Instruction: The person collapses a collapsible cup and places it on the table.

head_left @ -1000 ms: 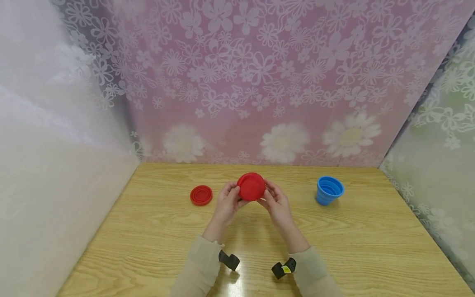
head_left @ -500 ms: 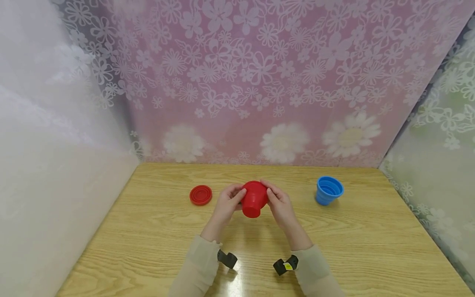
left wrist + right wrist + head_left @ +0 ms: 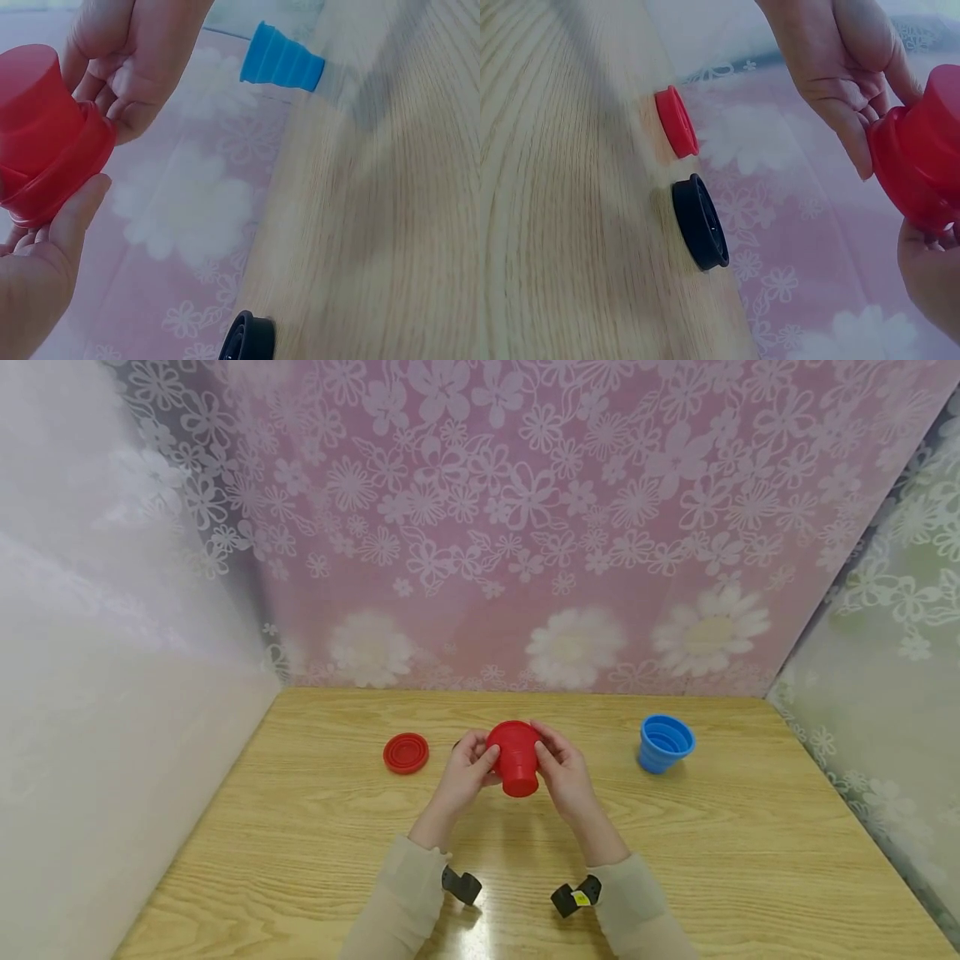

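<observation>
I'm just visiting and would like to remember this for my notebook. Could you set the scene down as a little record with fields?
Held item: red cup, above the table, narrow end toward the viewer
Left hand: grips one side
Right hand: grips the opposite side
Right on table: blue cup, upright
Left on table: flat red disc
Nearly hidden in head view: flat black disc, on table

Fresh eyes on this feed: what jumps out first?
Probably the red cup, held between the left hand and right hand above the table. Then the blue cup, standing upright to the right. The flat red disc lies to the left, with a black disc near it in the right wrist view.
</observation>
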A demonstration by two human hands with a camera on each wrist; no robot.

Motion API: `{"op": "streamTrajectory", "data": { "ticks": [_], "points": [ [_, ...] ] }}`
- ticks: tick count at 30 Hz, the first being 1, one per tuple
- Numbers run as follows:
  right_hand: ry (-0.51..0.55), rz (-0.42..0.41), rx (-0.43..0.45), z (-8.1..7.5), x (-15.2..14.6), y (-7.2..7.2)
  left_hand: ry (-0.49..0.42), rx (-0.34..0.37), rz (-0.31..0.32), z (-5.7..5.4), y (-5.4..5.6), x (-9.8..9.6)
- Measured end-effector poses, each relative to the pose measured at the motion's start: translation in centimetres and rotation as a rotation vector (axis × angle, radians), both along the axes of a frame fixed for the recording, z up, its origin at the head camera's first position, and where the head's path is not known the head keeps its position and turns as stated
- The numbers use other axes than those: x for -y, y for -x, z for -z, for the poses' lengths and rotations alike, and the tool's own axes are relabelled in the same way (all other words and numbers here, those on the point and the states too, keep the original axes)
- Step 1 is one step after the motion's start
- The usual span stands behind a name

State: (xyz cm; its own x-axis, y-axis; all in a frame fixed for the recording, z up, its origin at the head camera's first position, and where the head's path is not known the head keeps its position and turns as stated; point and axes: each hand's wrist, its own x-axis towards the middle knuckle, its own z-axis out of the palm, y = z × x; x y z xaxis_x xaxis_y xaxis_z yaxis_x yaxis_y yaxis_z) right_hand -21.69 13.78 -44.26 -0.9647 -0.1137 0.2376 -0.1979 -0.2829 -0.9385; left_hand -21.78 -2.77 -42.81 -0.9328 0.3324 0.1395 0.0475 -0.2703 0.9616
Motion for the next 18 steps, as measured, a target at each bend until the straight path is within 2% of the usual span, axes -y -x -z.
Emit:
{"op": "streamTrajectory", "data": {
  "ticks": [9, 14, 18],
  "points": [
    [-0.084, 0.071, 0.011, 0.14, -0.11, 0.3, 0.066, 0.012, -0.083, -0.15, 0.15, 0.29],
    [-0.135, 0.107, 0.022, -0.13, 0.05, 0.26, 0.116, -0.021, -0.137, -0.33, 0.06, 0.21],
    [-0.194, 0.145, 0.017, -0.19, 0.28, 0.2, 0.127, -0.044, -0.154, -0.24, 0.02, 0.14]
  ]
}}
